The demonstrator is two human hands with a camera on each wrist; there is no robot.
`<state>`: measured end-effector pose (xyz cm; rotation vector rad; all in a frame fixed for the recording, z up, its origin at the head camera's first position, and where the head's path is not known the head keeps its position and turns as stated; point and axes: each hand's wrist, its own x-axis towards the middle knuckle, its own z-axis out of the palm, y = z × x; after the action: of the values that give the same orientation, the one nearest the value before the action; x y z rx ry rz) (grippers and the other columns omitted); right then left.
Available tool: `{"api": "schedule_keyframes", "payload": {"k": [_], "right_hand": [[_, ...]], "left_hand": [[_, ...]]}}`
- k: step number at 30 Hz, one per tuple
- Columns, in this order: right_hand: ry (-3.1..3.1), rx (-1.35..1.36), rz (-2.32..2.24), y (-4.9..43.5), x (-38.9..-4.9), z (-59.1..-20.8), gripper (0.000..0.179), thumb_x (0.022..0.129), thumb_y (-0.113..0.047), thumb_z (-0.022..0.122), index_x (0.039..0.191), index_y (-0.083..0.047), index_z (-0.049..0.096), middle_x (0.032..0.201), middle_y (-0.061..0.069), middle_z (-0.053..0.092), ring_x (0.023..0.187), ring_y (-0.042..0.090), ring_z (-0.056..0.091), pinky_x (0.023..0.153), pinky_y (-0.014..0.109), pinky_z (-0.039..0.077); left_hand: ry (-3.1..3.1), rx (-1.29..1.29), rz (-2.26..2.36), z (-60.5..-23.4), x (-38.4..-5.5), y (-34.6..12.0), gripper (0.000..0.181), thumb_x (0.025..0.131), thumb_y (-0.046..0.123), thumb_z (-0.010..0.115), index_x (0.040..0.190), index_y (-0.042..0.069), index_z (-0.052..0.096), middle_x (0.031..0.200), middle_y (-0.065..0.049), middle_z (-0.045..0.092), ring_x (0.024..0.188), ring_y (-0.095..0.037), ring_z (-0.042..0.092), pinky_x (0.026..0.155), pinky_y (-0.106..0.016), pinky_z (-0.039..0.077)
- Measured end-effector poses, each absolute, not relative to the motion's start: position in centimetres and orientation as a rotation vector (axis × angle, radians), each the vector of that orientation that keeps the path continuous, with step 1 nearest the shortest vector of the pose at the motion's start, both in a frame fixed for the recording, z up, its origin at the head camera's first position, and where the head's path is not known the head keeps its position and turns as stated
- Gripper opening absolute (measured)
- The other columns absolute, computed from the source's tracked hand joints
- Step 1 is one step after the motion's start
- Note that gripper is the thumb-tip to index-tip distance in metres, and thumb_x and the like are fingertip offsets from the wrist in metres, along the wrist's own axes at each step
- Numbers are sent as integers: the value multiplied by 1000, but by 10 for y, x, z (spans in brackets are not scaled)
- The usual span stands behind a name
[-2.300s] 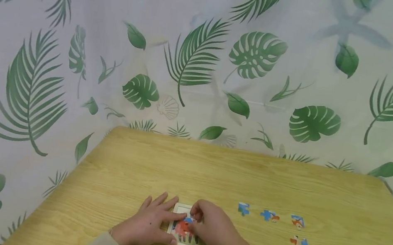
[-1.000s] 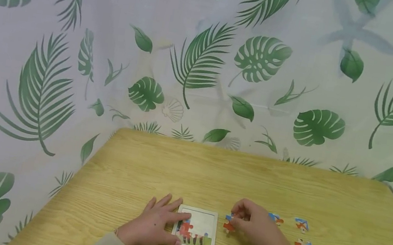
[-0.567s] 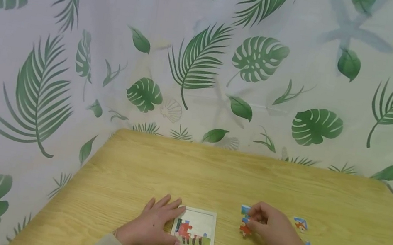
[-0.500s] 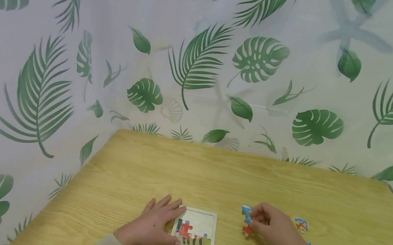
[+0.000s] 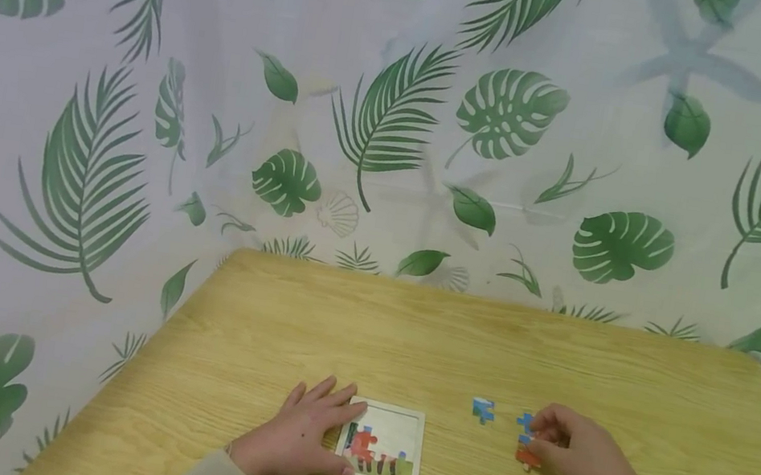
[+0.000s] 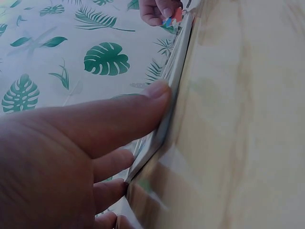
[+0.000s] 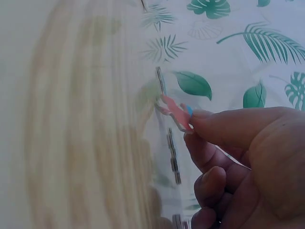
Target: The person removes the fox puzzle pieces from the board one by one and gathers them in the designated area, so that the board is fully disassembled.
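My left hand (image 5: 300,432) rests with spread fingers at the left side of a white-rimmed jigsaw tray (image 5: 395,428). In the left wrist view, its thumb (image 6: 128,112) lies on the tray's edge. Joined pieces with red, striped and green printing fill the tray's lower part; the upper right shows bare backing. Off to the right, my right hand (image 5: 585,465) pinches a red and blue puzzle piece (image 7: 177,112) between thumb and index finger, tilted and close over the table. A blue piece (image 5: 526,422) lies just behind the held one, partly hidden by the fingers.
Another blue puzzle piece (image 5: 483,410) lies on the wooden table (image 5: 311,317) between tray and right hand. Several pieces stand edge-on in the right wrist view, one of them a piece (image 7: 173,155) below the held one. A leaf-printed cloth (image 5: 383,222) hangs behind the table.
My right hand left the tray carrying the red and blue piece, then moved right past the loose blue pieces. It now covers the pieces farther right. The left hand has stayed at the tray.
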<state>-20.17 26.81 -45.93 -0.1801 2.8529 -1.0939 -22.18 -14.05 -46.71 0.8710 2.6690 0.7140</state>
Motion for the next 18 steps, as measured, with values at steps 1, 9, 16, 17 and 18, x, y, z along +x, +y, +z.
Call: {"api": "schedule_keyframes", "payload": {"k": [1,9,16,17,18], "right_hand": [[2862,-186,-1080,271,-202,-460,23,94,-31,73,106,-13,66,92,-4,65,86,15,60,74,35,50],[2869,-185,-1001,280,-202,-461,24,94,-29,73,110,-12,70,93,-6,67,86,13,61,74,36,51],[2868,-200,-951,281,-197,-458,19,94,-26,72,109,-14,70,91,-8,66,84,12,60,74,35,50],[2868,-213,-945,282,-196,-458,18,94,-26,72,109,-14,70,90,-8,66,84,12,60,74,35,50],[2869,-226,-940,283,-195,-458,18,95,-25,72,109,-14,70,90,-9,66,83,11,60,73,34,50]], "left_hand": [[2670,872,714,-467,-222,-140,90,82,62,73,156,20,42,165,-3,26,153,-35,9,117,-65,0],[2667,875,713,-465,-223,-140,91,82,62,74,156,21,43,165,-4,26,153,-35,10,117,-65,1],[2659,866,721,-465,-223,-138,90,82,60,75,156,20,43,165,-4,26,153,-35,10,117,-64,1],[2661,866,720,-465,-223,-138,90,82,60,75,156,20,43,165,-4,27,153,-35,10,117,-64,1],[2662,868,719,-465,-223,-138,90,82,60,75,156,20,43,165,-5,27,153,-35,10,117,-64,1]]}}
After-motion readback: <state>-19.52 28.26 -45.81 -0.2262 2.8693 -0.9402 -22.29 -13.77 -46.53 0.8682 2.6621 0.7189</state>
